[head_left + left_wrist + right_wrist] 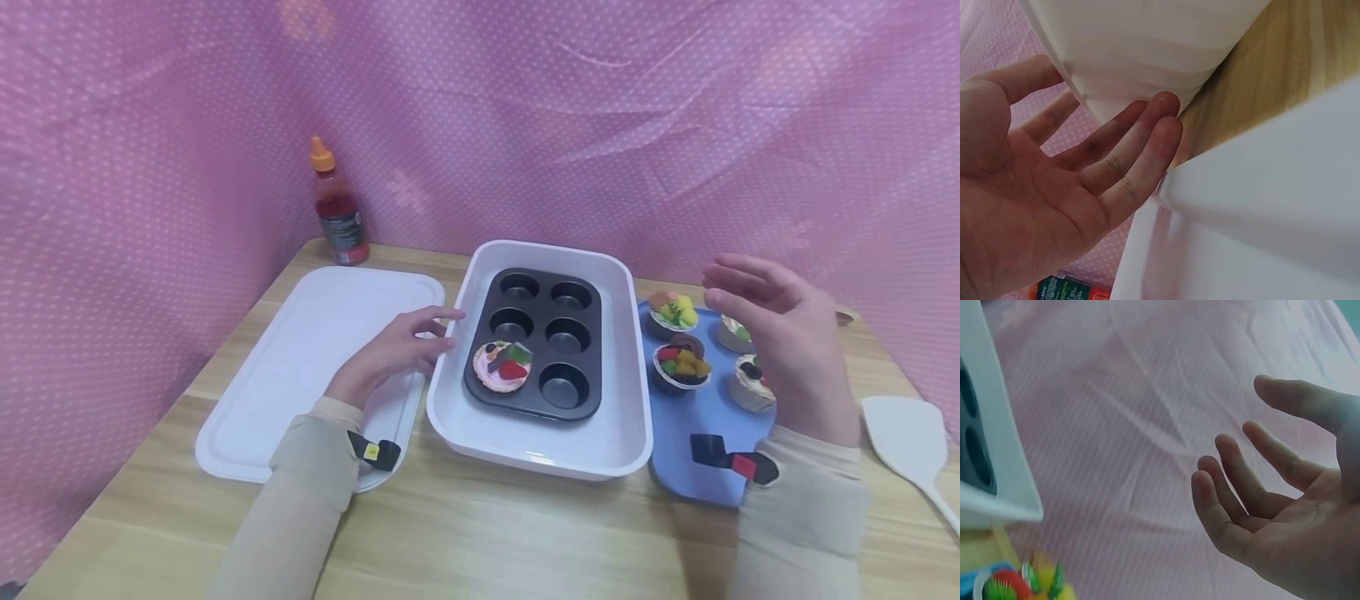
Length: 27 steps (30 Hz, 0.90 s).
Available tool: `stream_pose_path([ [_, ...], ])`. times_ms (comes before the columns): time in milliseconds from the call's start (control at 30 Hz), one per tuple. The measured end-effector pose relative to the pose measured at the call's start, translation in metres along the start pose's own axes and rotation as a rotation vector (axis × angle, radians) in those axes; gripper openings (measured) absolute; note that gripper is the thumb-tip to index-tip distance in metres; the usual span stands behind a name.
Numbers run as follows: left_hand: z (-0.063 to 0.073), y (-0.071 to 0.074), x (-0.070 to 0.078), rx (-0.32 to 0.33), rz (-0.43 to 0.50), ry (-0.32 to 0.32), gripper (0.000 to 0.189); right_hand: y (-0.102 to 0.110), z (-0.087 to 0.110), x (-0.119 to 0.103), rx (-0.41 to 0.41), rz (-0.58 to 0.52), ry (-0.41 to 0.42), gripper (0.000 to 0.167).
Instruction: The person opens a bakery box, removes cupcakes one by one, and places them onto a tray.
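At far left, a squeeze bottle (341, 217) of red sauce, topped by an orange cap, is stood by the pink dotted cloth (525, 125). Nearer, a flat white tray (315, 367) with rounded corners is laid on the wood-grained table (480, 533). Over its right side the left hand (397, 346) is held, fingers spread and slightly bent, nothing gripped; whether the tub's left rim is touched cannot be told.

The deep white tub (626, 375) is probably light, smooth, fairly stiff plastic, best taken by opposite rims. Inside it a dark six-cup muffin tin (540, 329) is set, judged to be thin, rigid metal, somewhat slick, and best lifted by its outer edges. In its near left cup a pink-topped cupcake (501, 367) is seated, with red and green pieces on top.

To the right, beside the tub, four more cupcakes (681, 364) are seen on a blue tray (678, 442), rounded and topped with fruit-like pieces. These would likely be light and a little soft; a pinch around the pleated sides should spare the toppings. Above the tray's right side the right hand (795, 342) is raised, empty, fingers loosely bent and thumb apart. At far right a broad, smooth white spatula (909, 433) is laid.
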<state>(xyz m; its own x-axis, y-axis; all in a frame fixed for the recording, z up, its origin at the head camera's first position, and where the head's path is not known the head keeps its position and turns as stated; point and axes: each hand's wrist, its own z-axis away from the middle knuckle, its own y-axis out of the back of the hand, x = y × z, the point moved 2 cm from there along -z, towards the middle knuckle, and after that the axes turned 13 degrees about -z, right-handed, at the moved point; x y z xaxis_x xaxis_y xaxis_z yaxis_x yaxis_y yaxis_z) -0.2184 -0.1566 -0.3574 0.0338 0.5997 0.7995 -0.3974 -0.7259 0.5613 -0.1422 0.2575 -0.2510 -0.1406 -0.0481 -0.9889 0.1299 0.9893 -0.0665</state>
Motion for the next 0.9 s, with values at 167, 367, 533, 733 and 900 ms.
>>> stream_pose_path([
  [167,-0.001,-0.001,0.000,-0.003,0.000,0.016,0.051,-0.023,0.002,-0.010,-0.038,0.048,-0.024,0.053],
  [367,0.002,0.001,0.000,0.000,-0.006,0.033,0.051,-0.062,-0.002,-0.002,-0.142,0.160,0.036,0.048],
  [533,0.003,0.002,0.000,0.003,-0.007,0.026,0.051,-0.092,-0.008,0.008,-0.223,0.217,0.022,0.050],
  [733,0.001,0.001,0.000,0.001,0.008,0.015,0.050,-0.112,-0.012,0.019,-0.240,0.180,0.005,0.049],
  [900,-0.001,0.000,-0.001,-0.001,0.022,0.012,0.050,-0.118,-0.015,0.028,-0.260,0.167,0.023,0.047],
])
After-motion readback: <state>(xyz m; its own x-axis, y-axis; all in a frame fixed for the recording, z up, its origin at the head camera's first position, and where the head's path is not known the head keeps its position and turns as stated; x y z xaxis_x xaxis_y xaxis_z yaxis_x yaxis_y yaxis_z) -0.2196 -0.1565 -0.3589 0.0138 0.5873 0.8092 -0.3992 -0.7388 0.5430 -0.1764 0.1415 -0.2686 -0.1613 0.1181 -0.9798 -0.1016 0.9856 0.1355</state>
